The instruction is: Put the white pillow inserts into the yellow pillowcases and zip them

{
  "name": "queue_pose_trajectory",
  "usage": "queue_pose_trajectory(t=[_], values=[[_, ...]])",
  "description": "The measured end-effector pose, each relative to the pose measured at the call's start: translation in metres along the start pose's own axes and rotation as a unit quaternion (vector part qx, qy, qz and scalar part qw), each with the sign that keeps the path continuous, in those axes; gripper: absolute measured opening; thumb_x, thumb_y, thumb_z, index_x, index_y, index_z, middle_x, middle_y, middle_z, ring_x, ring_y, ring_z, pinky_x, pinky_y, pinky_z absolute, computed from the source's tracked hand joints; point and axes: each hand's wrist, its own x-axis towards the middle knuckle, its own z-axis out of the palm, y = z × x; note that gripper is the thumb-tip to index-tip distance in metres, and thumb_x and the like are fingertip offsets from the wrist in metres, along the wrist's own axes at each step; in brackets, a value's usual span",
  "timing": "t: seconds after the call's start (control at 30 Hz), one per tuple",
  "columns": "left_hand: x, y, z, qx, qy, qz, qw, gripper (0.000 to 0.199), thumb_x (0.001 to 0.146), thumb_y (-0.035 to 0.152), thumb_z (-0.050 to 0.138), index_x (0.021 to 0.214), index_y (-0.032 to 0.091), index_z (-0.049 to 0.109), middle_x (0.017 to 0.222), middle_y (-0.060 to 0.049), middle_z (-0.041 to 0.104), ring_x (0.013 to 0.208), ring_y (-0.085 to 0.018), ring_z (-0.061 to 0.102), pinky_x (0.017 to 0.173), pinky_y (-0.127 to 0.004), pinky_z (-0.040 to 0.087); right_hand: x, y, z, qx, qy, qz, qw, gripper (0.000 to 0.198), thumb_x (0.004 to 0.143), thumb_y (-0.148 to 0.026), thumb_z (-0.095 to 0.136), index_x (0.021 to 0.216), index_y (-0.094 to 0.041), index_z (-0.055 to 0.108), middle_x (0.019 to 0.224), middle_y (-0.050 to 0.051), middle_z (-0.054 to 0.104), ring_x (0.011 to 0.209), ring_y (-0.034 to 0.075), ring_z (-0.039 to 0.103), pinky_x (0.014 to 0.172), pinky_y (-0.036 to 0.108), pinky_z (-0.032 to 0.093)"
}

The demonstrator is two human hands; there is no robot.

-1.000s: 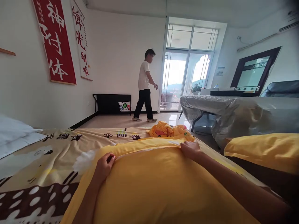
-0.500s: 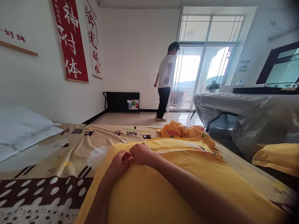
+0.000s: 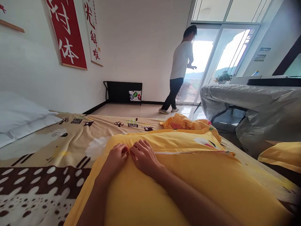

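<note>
A plump yellow pillow in a zippered case (image 3: 145, 194) lies on the bed in front of me. A pale zipper (image 3: 188, 152) runs across its far part, rightward from my hands. At the zipper line's left side, my left hand (image 3: 117, 157) pinches the yellow case's edge. Close against it, my right hand (image 3: 144, 155) is closed with its fingertips at the same spot. Whether it holds the zipper pull or only fabric is hidden by the fingers. Just beyond the pillow lies a crumpled yellow-orange patterned cloth (image 3: 180, 121).
White pillows (image 3: 25, 116) lie at the left on the patterned bedsheet (image 3: 77, 144). Another yellow bundle (image 3: 282, 155) is at the right edge. Behind stand a plastic-covered table (image 3: 254, 94), a black folded frame (image 3: 122, 92) and a person (image 3: 180, 62) near the glass doors.
My right hand has turned, its back now showing more, and both hands stay together at the case's edge. The view has tipped downward. The person has stepped and raised a forearm.
</note>
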Motion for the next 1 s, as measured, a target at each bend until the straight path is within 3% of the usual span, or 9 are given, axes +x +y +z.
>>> queue_pose_trajectory(t=[0.2,0.4,0.57,0.87,1.0], values=[[0.001,-0.001,0.004,0.017,0.013,-0.009,1.000,0.015,0.070,0.013,0.044,0.078,0.020,0.054,0.090,-0.007,0.058,0.092,-0.022,0.053,0.087,-0.036,0.042,-0.003,-0.002,0.007,-0.009,-0.076,0.068,0.995,0.014,0.090,-0.020,0.050,0.084,-0.018,0.062,0.086,0.004,0.064,0.084,0.018,0.049,0.076,0.032,0.032],[0.001,0.003,0.003,0.031,0.052,-0.055,0.997,0.006,0.072,0.018,0.046,0.073,0.019,0.051,0.088,-0.006,0.057,0.092,-0.023,0.051,0.081,-0.037,0.041,-0.006,-0.003,0.007,-0.042,-0.036,0.012,0.998,0.013,0.086,-0.011,0.052,0.082,-0.018,0.063,0.091,0.005,0.061,0.090,0.019,0.045,0.085,0.035,0.026],[-0.001,0.006,-0.004,0.017,0.042,-0.049,0.998,0.008,0.074,0.019,0.043,0.073,0.019,0.052,0.084,-0.004,0.058,0.085,-0.019,0.054,0.079,-0.033,0.041,-0.006,-0.003,0.010,-0.031,-0.044,0.042,0.998,0.012,0.087,-0.013,0.052,0.083,-0.018,0.063,0.085,0.004,0.062,0.088,0.018,0.046,0.082,0.034,0.026],[0.001,-0.001,-0.001,0.014,0.004,-0.029,0.999,0.010,0.074,0.017,0.050,0.079,0.018,0.059,0.087,-0.005,0.061,0.087,-0.020,0.056,0.081,-0.032,0.044,0.008,-0.004,0.004,0.023,-0.166,0.111,0.980,0.026,0.093,-0.035,0.050,0.083,-0.017,0.066,0.086,0.005,0.070,0.088,0.017,0.057,0.081,0.032,0.030],[0.001,-0.006,0.002,0.013,-0.004,-0.033,0.999,0.016,0.074,0.012,0.047,0.079,0.018,0.061,0.089,-0.006,0.062,0.089,-0.019,0.057,0.084,-0.031,0.045,0.015,-0.005,0.006,0.009,-0.206,0.127,0.970,0.023,0.091,-0.030,0.051,0.082,-0.017,0.067,0.086,0.007,0.070,0.086,0.018,0.060,0.079,0.031,0.032]])
